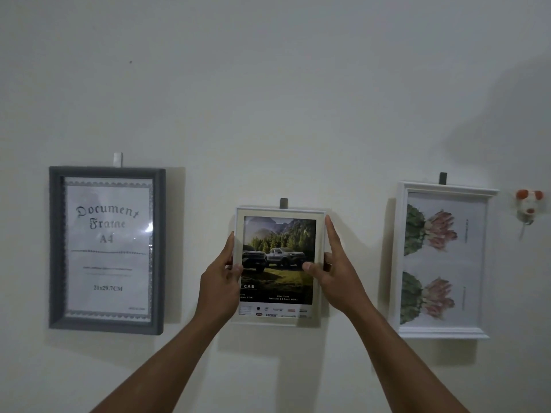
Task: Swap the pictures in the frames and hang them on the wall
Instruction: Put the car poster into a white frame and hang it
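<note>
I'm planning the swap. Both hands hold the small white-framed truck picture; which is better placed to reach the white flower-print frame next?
Right hand, probably: it holds the right edge of the small white-framed truck picture, the side facing the white flower-print frame. The left hand is on the far edge.

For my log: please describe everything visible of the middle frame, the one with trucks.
The middle frame is small, upright, with a thin pale rim. It holds a picture of two pickups before forest and mountains, logos below. It lies against the wall under a grey hook. The left hand grips its left edge, the right hand its right edge, thumbs on the front.
</note>
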`<state>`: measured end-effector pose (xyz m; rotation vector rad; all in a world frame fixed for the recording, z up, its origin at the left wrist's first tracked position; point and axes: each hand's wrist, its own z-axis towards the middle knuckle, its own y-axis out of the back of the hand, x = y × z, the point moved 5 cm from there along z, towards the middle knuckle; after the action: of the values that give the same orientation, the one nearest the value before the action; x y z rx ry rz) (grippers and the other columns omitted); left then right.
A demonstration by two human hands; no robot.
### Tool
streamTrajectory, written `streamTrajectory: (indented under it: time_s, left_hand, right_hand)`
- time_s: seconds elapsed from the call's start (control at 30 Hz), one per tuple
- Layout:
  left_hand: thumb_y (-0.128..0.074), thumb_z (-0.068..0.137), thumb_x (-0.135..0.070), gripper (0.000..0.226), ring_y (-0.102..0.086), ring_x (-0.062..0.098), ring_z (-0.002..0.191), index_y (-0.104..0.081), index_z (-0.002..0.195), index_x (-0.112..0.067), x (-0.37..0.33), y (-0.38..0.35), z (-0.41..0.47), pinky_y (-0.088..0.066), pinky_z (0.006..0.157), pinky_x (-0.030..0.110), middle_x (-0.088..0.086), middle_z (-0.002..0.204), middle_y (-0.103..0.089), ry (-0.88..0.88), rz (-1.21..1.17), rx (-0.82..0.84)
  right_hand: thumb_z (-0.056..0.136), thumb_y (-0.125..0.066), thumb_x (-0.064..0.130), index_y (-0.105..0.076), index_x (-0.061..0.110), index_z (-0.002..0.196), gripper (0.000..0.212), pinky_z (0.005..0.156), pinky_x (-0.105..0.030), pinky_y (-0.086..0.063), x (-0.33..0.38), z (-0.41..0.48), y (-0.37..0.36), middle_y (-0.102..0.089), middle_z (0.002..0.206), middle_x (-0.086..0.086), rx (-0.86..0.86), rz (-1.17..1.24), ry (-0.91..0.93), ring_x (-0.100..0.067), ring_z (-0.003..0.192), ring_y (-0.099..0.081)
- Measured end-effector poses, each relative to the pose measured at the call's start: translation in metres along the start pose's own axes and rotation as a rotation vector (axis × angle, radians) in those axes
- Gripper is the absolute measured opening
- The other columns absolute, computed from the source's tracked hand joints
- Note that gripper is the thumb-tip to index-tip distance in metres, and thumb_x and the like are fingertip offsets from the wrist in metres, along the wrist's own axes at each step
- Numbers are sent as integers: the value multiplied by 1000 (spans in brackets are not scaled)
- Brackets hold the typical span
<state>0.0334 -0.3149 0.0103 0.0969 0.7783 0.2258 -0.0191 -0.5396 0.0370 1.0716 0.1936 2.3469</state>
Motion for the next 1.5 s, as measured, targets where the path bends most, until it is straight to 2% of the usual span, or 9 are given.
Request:
streamTrajectory:
  time_s: [0.23, 0.43, 0.67, 0.73, 0.77, 0.83, 0.9, 1.23, 1.5]
  left_hand:
    - [-47, 100, -11, 62, -60, 11, 105, -24, 145, -48, 11, 0, -5, -42, 76, -1, -11, 127, -52, -15, 16, -6]
    - [-47, 101, -11, 60, -60, 16, 114, -27, 148, -42, 2, 3, -2, -42, 87, 5, -5, 137, -52, -30, -22, -27]
    - [-48, 99, -6, 63, -60, 9, 105, -26, 149, -39, -20, 1, 8, -45, 101, 35, -14, 128, -49, -34, -34, -34]
    - [-47, 100, -7, 64, -60, 12, 105, -22, 150, -39, -19, -1, 6, -48, 100, 40, -6, 134, -51, -44, 4, -36]
    - [-46, 100, -7, 65, -61, 14, 105, -20, 151, -40, -18, -2, 5, -50, 98, 42, -1, 136, -53, -54, 21, -36]
    - [-45, 100, -8, 66, -62, 17, 104, -18, 151, -40, -16, -4, 3, -52, 95, 44, 5, 137, -55, -76, 35, -31]
    - [-44, 101, -9, 66, -63, 16, 104, -18, 151, -42, -13, -5, 3, -52, 95, 44, 4, 136, -55, -91, 40, -30]
    - [-47, 99, -8, 69, -55, 6, 84, -14, 152, -37, -1, -9, 4, -41, 60, 4, -5, 102, -52, -123, 174, -76]
    - [-47, 98, -3, 73, -58, 13, 89, -15, 151, -40, 2, -10, 5, -40, 62, 9, 0, 102, -56, -101, 152, -72]
  right_hand:
    - [95, -66, 22, 0, 60, 148, 93, 103, -33, -38, -11, -8, -4, -34, 154, 14, -44, -5, -14, -20, 137, -42]
    - [94, -66, 25, 1, 71, 140, 94, 101, -51, -48, -3, 1, -2, -54, 140, 1, -82, -61, 32, -33, 115, -58]
    - [94, -66, 24, -4, 65, 146, 90, 87, -30, -40, 4, 12, 11, -48, 97, 15, -112, -50, 61, -12, 94, -48]
    - [94, -66, 23, -5, 62, 147, 90, 89, -34, -47, 5, 10, 11, -62, 100, -2, -123, -58, 48, -14, 104, -14]
    - [95, -66, 22, -6, 61, 148, 89, 92, -38, -50, 5, 9, 12, -63, 108, -21, -126, -64, 30, -42, 125, -39]
    - [95, -65, 21, -6, 63, 147, 89, 85, -29, -52, 3, 7, 13, -61, 95, -26, -139, -71, 30, -29, 91, -63]
    - [95, -65, 21, -5, 63, 146, 89, 62, -12, -39, 0, 6, 12, -34, 68, -5, -141, -85, 59, -8, 55, -39]
    - [94, -66, 21, -7, 59, 149, 89, 75, -45, -52, 1, -2, 4, -57, 102, -34, -178, -94, 19, -42, 88, -60]
    - [95, -65, 24, -7, 65, 146, 87, 92, -50, -50, -5, -1, 3, -52, 127, -30, -178, -118, 10, -43, 110, -55]
